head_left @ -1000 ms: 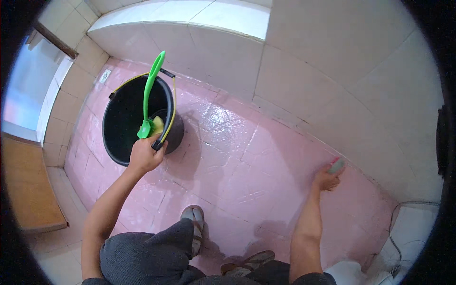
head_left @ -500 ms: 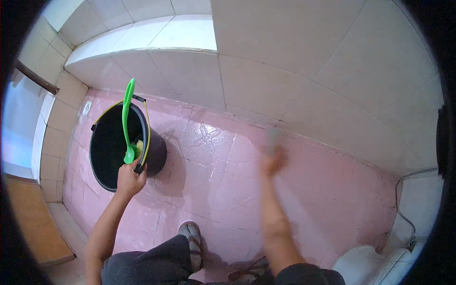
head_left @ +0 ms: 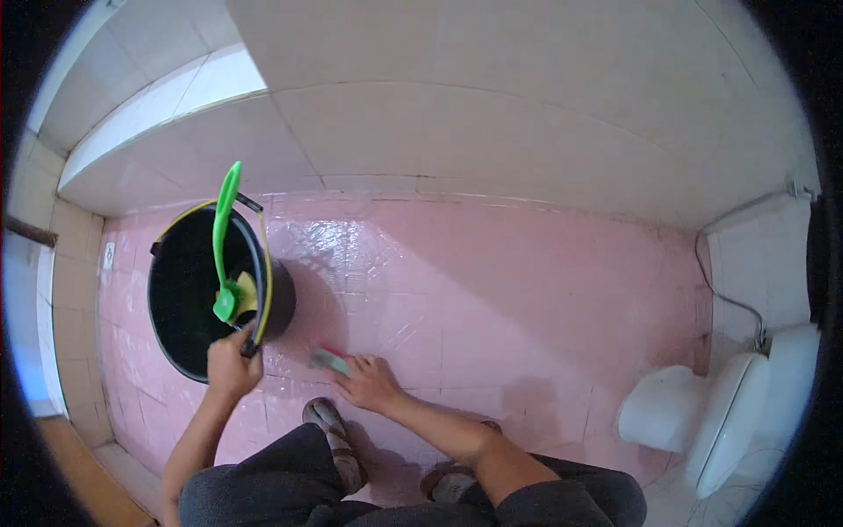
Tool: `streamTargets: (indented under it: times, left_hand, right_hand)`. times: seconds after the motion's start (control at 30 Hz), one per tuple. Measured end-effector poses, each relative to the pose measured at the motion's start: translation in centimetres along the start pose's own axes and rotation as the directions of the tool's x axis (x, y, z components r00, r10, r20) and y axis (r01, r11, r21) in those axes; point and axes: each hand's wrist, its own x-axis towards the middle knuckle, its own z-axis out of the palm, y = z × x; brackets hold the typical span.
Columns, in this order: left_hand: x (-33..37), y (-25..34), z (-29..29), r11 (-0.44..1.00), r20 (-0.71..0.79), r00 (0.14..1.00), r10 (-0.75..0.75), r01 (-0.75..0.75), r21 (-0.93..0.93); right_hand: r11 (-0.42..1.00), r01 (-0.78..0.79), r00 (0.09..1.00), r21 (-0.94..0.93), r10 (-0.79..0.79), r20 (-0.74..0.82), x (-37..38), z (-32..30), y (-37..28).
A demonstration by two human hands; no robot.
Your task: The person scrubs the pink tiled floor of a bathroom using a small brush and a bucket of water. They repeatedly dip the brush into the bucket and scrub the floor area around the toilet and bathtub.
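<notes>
A black bucket (head_left: 279, 299) with a yellow-covered handle stands on the left of the floor. My left hand (head_left: 234, 365) is closed on the near side of its rim, by the handle's end. A green long-handled brush (head_left: 226, 220) leans inside with its head down, next to a yellow sponge-like piece (head_left: 247, 292). Low over the pink tiles, between the bucket and my feet, my right hand (head_left: 369, 381) grips a small flat pale green scrubber (head_left: 328, 361) with a red edge. Blur hides its exact kind, and whether it touches the floor cannot be told.
Wet, shiny pink floor tiles (head_left: 492, 307) spread around me, meeting a pale tiled wall (head_left: 527, 149) along the far side. A white toilet (head_left: 672, 408) stands at the right, with a grey hose (head_left: 733, 299) behind it. A drain cover (head_left: 109, 256) lies at the far left.
My right hand has swept from near the far wall back toward me and left, with the pale green scrubber. My left hand stays on the bucket. The view has turned rightward.
</notes>
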Motion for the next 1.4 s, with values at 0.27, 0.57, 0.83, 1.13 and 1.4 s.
streamTargets:
  times: [0.27, 0.57, 0.83, 1.13, 1.4]
  left_hand:
    - [-4.5, 0.1, -12.2, 0.927, 0.17, 0.912, 0.374, -0.363, -0.091]
    - [-11.0, -2.8, -19.7, 0.742, 0.179, 0.721, 0.669, -0.661, -0.112]
    - [-7.2, 3.4, -17.0, 0.914, 0.178, 0.901, 0.396, -0.405, 0.011]
    - [-4.4, 11.4, -13.9, 0.971, 0.112, 0.974, 0.198, -0.21, 0.114]
    - [-3.5, 13.0, -13.1, 0.989, 0.11, 0.983, 0.144, -0.148, 0.027]
  right_hand:
    - [0.431, -0.703, 0.59, -0.565, 0.797, -0.126, -7.6, -34.9, 4.0]
    - [0.514, -0.712, 0.677, -0.479, 0.683, -0.273, -10.9, -32.4, -16.9]
    - [0.544, -0.773, 0.625, -0.326, 0.742, -0.245, -13.7, -12.8, -20.6]
    - [0.119, -0.993, 0.088, 0.005, 0.758, -0.646, -17.1, -17.8, -6.1]
    - [0.343, -0.924, 0.378, -0.169, 0.752, -0.54, -11.9, -13.8, -6.3]
